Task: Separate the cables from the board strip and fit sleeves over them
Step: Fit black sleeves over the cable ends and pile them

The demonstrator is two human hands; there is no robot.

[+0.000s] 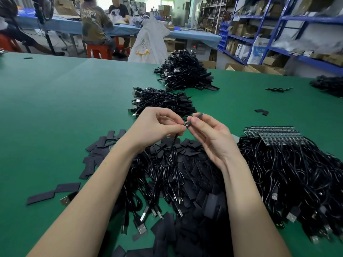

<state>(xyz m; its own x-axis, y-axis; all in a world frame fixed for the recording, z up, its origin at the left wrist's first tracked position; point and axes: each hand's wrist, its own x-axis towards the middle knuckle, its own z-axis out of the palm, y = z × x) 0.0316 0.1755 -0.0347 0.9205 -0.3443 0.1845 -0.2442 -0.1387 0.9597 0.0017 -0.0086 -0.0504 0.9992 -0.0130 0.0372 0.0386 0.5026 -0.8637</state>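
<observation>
Above the green table my left hand (pixel 157 125) pinches the end of a black cable (pixel 171 151), whose cord hangs down into the loose pile below. My right hand (pixel 209 134) pinches a flat black sleeve (pixel 198 115) between thumb and forefinger. The cable's small board end (pixel 187 124) sits at the sleeve's mouth, between the two hands. Loose black sleeves (pixel 100 143) lie scattered under and left of my arms. Green board strips (pixel 274 134) with cables still attached lie on the right.
Two stacks of sleeved cables (pixel 163 101) (pixel 185 73) lie beyond my hands. A big heap of USB cables (pixel 297 182) fills the right side. Two stray sleeves (pixel 261 112) and a lone cable (pixel 278 89) lie farther right. People sit at a far blue table.
</observation>
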